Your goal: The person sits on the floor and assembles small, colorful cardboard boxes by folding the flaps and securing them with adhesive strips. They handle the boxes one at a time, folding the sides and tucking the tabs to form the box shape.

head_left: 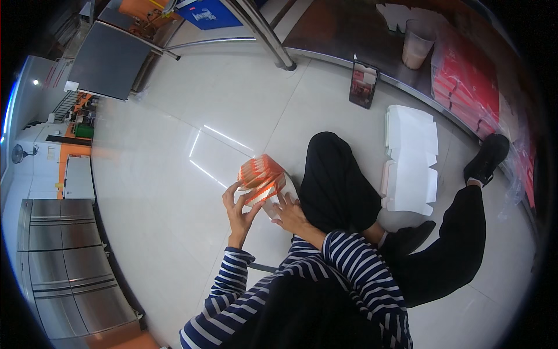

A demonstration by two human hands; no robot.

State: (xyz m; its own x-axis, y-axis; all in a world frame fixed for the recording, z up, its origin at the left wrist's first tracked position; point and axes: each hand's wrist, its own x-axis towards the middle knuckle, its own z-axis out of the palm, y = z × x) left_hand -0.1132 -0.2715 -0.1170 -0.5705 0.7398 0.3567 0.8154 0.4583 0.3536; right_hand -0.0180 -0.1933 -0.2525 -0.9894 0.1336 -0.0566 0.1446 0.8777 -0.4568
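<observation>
- Your left grip [237,215] is clamped on an orange-and-white carton [263,185], thumb and fingers at its near left side.
- Your right grip [292,218] is closed on the same carton, at its pale lower right part.
- The carton is in both your hands, just left of your bent knee [332,174], over the floor [168,192].
- That floor is pale, glossy tile with thin joint lines; bright strips of light reflect in it beyond the carton.
- To your right, past the knee, flat white card blanks [411,166] lie on the tiles.
- Beyond them a phone [364,85] leans against the edge of a low, dark, metal-edged shelf [343,29].
- That shelf carries a clear cup [417,45] with pale contents and red packs [465,75] in plastic film.
- Ahead, a blue box [208,14] sits near steel legs [258,35].
- Far left, you have a grey-topped bench [107,58], a wall fan [20,153] and a steel cabinet [75,267] with several doors.
</observation>
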